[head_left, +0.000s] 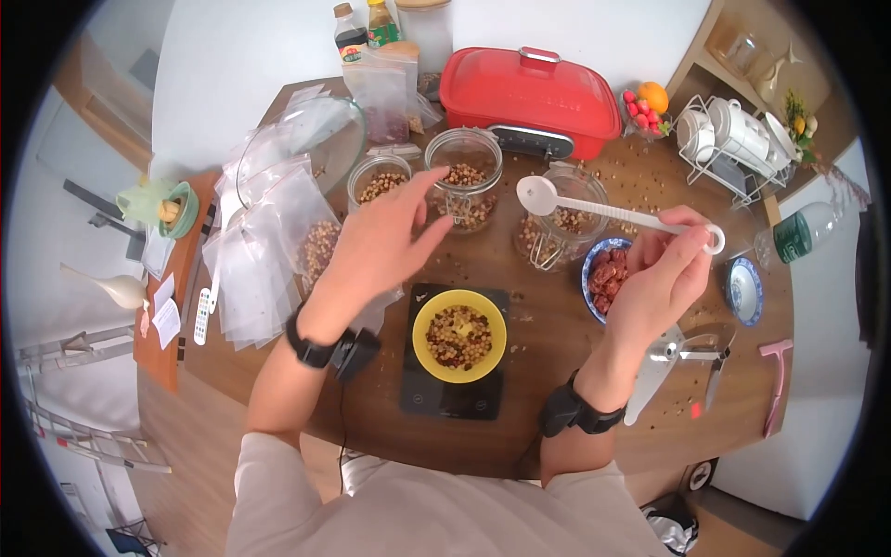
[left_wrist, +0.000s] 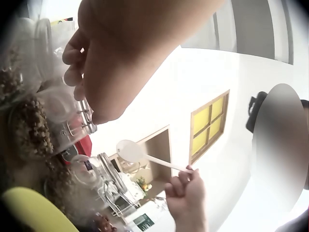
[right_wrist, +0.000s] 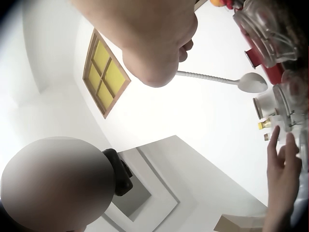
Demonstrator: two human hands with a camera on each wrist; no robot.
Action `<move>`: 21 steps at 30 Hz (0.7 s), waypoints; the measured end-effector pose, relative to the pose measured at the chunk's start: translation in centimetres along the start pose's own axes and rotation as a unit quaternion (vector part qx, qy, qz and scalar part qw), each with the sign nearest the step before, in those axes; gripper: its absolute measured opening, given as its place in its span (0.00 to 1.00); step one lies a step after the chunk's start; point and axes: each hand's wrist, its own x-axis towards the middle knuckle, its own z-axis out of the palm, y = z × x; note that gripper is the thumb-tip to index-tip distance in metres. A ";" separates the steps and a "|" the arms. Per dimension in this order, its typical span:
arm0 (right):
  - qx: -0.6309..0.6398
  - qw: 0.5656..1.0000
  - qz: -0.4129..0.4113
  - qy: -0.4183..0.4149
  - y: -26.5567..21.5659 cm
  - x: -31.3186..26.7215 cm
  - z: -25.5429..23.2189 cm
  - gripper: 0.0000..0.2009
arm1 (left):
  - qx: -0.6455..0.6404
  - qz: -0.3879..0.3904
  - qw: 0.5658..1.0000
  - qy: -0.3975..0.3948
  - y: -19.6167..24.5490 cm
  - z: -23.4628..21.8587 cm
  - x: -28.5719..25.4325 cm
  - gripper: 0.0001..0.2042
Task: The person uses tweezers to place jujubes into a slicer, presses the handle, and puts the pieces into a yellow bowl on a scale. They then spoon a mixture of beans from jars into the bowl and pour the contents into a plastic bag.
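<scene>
My right hand (head_left: 661,283) pinches the handle of a white spoon (head_left: 594,206), whose bowl hangs over the table near an open glass jar (head_left: 577,243). The spoon (right_wrist: 217,78) also shows in the right wrist view. My left hand (head_left: 385,237) reaches with spread, relaxed fingers to the front of a middle glass jar (head_left: 464,200) of mixed beans; whether the fingertips touch it I cannot tell. A smaller jar (head_left: 379,178) with beans stands left of it. Below, a yellow bowl (head_left: 458,336) of beans sits on a black scale (head_left: 453,401).
Plastic bags (head_left: 255,260) and a glass lid (head_left: 302,153) lie at left. A red cooker (head_left: 529,93) stands behind the jars. A blue-rimmed bowl (head_left: 608,278) of dried red fruit is beside my right hand, with a small bowl (head_left: 744,291) and scattered beans further right.
</scene>
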 end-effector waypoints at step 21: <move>0.087 0.995 -0.016 -0.054 -0.6 -1.8 2.5 0.19 | -0.071 -0.001 0.996 -0.047 0.2 -0.5 -1.0 0.12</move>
